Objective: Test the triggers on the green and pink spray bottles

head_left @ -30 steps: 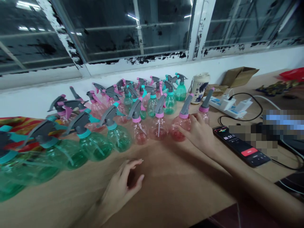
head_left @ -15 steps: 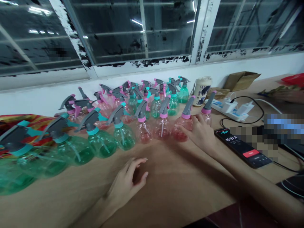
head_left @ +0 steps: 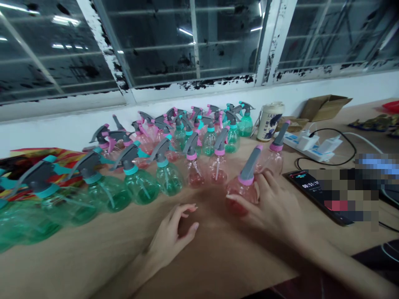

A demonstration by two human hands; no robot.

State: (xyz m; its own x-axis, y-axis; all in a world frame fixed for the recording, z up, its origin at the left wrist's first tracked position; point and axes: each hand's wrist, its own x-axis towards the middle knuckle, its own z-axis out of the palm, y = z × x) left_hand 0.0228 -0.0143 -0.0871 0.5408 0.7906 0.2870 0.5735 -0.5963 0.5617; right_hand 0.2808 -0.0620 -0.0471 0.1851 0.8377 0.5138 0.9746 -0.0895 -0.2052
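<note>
My right hand (head_left: 268, 203) grips a pink spray bottle (head_left: 238, 193) round its body; the bottle has a grey trigger head and pink collar, and is slightly tilted. Behind it stands another pink spray bottle (head_left: 274, 160), partly hidden by my fingers. To the left are a clear pink spray bottle (head_left: 218, 168) and a similar spray bottle (head_left: 195, 171). My left hand (head_left: 174, 230) hovers over the table with fingers curved and apart, holding nothing. Closest to it is a green spray bottle (head_left: 168, 178) at the end of a row of green ones.
More pink and green spray bottles (head_left: 208, 137) crowd the table (head_left: 199, 265) by the wall. A printed cup (head_left: 269, 120), a power strip (head_left: 308, 147), a cardboard box (head_left: 326, 108) and a phone (head_left: 308, 195) lie on the right. A red-yellow cloth (head_left: 31, 155) is at left.
My right hand has pulled the pink spray bottle out of the front row, nearer to me. My left hand has stayed almost in place, and the view has shifted slightly.
</note>
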